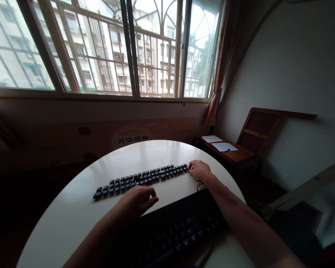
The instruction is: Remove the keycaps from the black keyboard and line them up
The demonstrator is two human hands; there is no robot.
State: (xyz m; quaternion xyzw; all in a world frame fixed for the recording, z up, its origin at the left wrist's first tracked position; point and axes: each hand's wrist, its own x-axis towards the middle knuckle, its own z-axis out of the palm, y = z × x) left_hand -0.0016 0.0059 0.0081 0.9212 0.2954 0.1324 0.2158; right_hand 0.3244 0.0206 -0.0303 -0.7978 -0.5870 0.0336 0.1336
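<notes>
Loose black keycaps (145, 178) stand in long rows across the round white table (72, 208). At the right end of these rows is my right hand (200, 169), its fingertips pinched together. A thin wire-like piece (190, 166) shows at those fingertips; its kind is too small to tell. My left hand (142, 196) hovers between the rows and a black keyboard (181, 227), thumb and forefinger apart and nothing between them. The keyboard lies nearest to me, dark, with keys or switches dimly visible; my left forearm hides part of it.
A black cable (200, 184) loops beside the keyboard, under my right forearm. To the right, a wooden bench (241, 154) holds paper sheets (225, 146) and a pen (227, 150). A barred window (156, 67) and a curtain (214, 100) are behind the table.
</notes>
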